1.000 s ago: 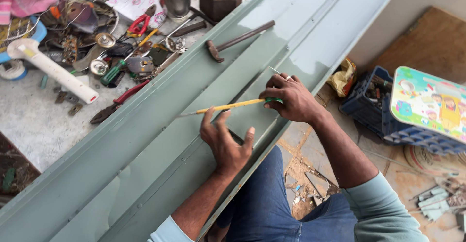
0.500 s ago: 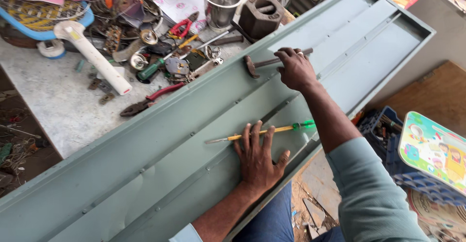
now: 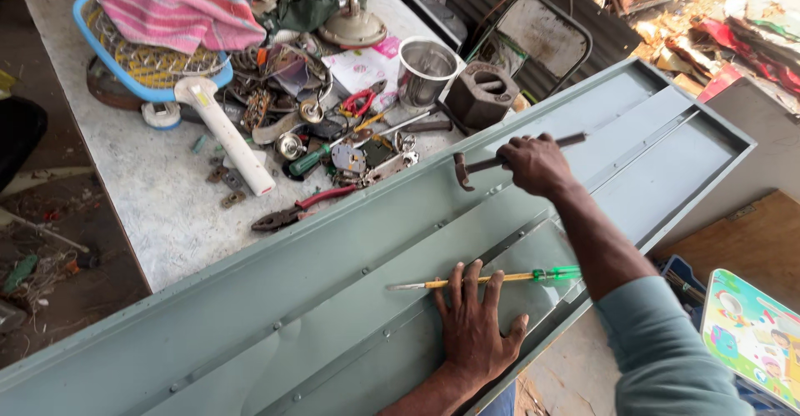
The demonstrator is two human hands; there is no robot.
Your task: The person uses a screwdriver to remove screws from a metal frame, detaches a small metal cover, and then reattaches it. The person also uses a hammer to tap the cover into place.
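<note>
1. At the frame's centre, the right hand (image 3: 537, 164) has its fingers clamped round one dark metal hammer (image 3: 500, 161), held just above a long grey-green sheet-metal panel (image 3: 333, 291).
2. At six o'clock, the left hand (image 3: 475, 328) lies flat, fingers spread, pinning one yellow-shafted, green-handled screwdriver (image 3: 487, 279) to the panel.
3. At eleven o'clock, a speckled stone table (image 3: 167, 208) carries one pair of red-handled pliers (image 3: 302, 208), one steel cup (image 3: 423, 70) and one blue basket (image 3: 150, 66).

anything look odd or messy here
The table is cluttered: pliers, small metal parts and a white tube lie jumbled. The panel looks undamaged; the right hand grips a hammer.
</note>
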